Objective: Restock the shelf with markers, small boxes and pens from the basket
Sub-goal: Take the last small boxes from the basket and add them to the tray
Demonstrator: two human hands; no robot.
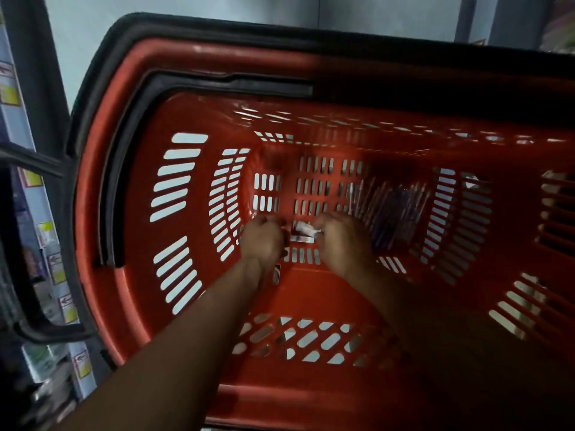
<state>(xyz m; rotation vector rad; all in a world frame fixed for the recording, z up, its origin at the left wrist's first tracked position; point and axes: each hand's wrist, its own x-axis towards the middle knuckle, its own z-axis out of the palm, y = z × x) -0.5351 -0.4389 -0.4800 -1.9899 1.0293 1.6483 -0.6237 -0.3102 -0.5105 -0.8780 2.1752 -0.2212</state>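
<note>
Both my arms reach down into a red slotted basket point(133, 213) with a black rim. On its floor lie small white boxes point(303, 233), blurred, between my two hands. My left hand point(263, 239) has its fingers curled down at the left end of the boxes. My right hand point(342, 241) curls its fingers over their right end. A bundle of purple and clear pens point(389, 209) lies on the basket floor just right of my right hand. What each hand holds under its fingers is hidden.
A shelf unit point(46, 275) with price tags and packaged goods runs down the left edge. The basket's black handle point(34, 331) hangs over its left side. Pale floor or wall shows beyond the basket's far rim.
</note>
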